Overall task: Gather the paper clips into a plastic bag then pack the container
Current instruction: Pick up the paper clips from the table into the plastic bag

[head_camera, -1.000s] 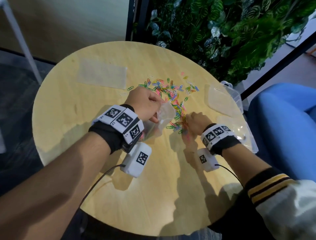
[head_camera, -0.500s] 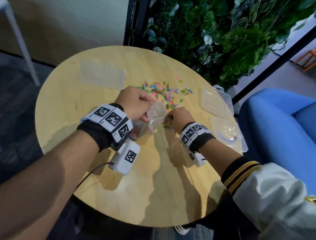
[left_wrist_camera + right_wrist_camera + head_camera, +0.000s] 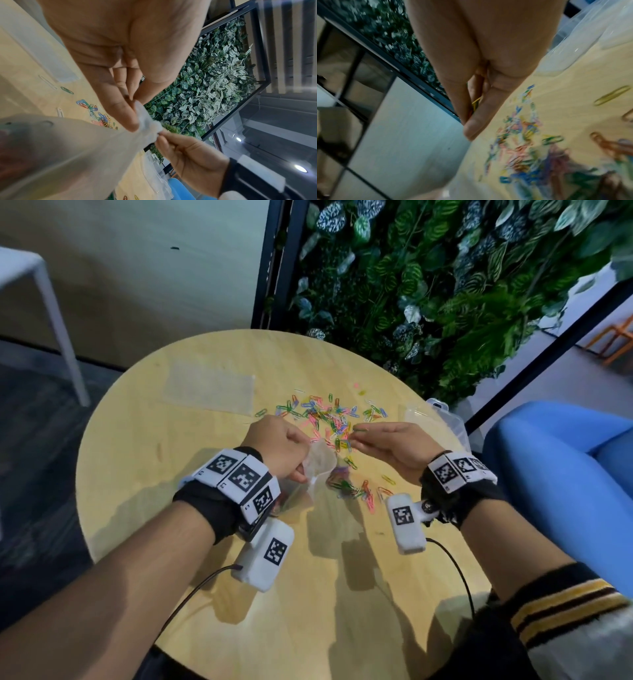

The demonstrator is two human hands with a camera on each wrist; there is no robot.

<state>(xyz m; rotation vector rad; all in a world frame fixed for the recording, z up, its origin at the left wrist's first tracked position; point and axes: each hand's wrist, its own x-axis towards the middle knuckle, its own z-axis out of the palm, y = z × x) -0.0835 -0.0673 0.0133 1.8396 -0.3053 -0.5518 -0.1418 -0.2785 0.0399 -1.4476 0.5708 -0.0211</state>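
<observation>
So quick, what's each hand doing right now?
Left hand: pinching the plastic bag's rim.
Right hand: pinching a few paper clips above the bag.

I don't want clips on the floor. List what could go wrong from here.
1. The left hand pinches only one edge of the bag; if its mouth sags shut, clips may miss it.
2. The right hand pinches a few clips at its fingertips, above the table; one could slip before reaching the bag.
3. Loose clips lie under both wrists; a sweep could scatter them toward the edge.
</observation>
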